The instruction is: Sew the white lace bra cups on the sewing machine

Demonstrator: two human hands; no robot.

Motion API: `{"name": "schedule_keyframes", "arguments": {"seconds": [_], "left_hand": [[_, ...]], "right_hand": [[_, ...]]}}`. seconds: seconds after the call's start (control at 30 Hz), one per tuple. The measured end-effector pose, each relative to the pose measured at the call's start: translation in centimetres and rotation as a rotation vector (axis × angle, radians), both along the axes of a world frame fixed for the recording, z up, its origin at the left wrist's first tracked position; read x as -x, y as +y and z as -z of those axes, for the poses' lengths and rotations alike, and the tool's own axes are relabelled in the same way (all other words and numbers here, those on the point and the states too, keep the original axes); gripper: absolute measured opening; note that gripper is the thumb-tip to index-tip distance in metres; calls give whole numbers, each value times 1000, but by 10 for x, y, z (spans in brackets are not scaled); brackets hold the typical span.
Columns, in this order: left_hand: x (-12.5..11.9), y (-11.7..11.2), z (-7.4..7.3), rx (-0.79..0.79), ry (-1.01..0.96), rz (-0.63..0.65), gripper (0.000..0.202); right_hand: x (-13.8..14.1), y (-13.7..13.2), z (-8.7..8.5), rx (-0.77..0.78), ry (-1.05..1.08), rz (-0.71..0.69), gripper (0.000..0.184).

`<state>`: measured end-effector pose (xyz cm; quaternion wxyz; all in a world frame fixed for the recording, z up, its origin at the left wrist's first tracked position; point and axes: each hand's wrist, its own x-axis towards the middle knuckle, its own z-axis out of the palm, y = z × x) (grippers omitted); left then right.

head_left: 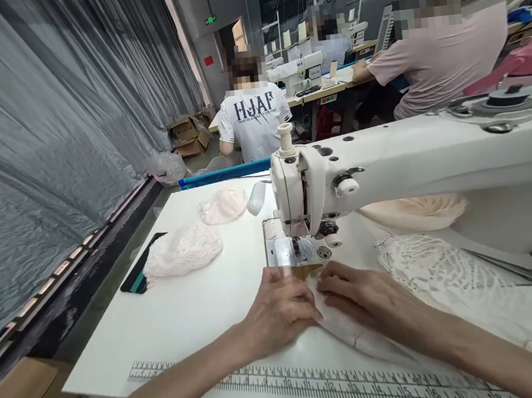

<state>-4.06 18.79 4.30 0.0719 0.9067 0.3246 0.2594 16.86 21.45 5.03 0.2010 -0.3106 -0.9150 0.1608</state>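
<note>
Filling the lower view, the white worktop carries a sewing machine. Lacy fabric spreads at right, near the right forearm. Pale cloth lies just in front of the machine's needle, between and partly under the hands. The right hand, fingers bent, grips it; the left hand, half curled, touches its edge, though whether it pinches I cannot tell.

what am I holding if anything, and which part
Left hand and right hand touch pale fabric at its end nearest the presser foot; grip unclear.
</note>
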Motion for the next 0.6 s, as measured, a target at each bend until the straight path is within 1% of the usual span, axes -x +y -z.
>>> {"name": "schedule_keyframes", "arguments": {"seconds": [0.1, 0.17, 0.23, 0.3, 0.47, 0.6], "left_hand": [[6, -7, -2, -93, 57, 18, 14], [7, -11, -3, -146, 116, 20, 22], [7, -13, -4, -179, 165, 26, 27], [6, -12, -6, -205, 190, 18, 26], [5, -4, -7, -212, 233, -60, 26], [7, 10, -5, -202, 261, -97, 27]], "right_hand": [[-1, -6, 8, -46, -10, 17, 21], [-1, -7, 11, -96, -7, 29, 21], [0, -5, 13, -161, -11, 32, 21], [1, 0, 12, -232, -27, 25, 21], [5, 19, 9, -389, -63, 57, 27], [8, 37, 12, -484, -92, 74, 29]]}}
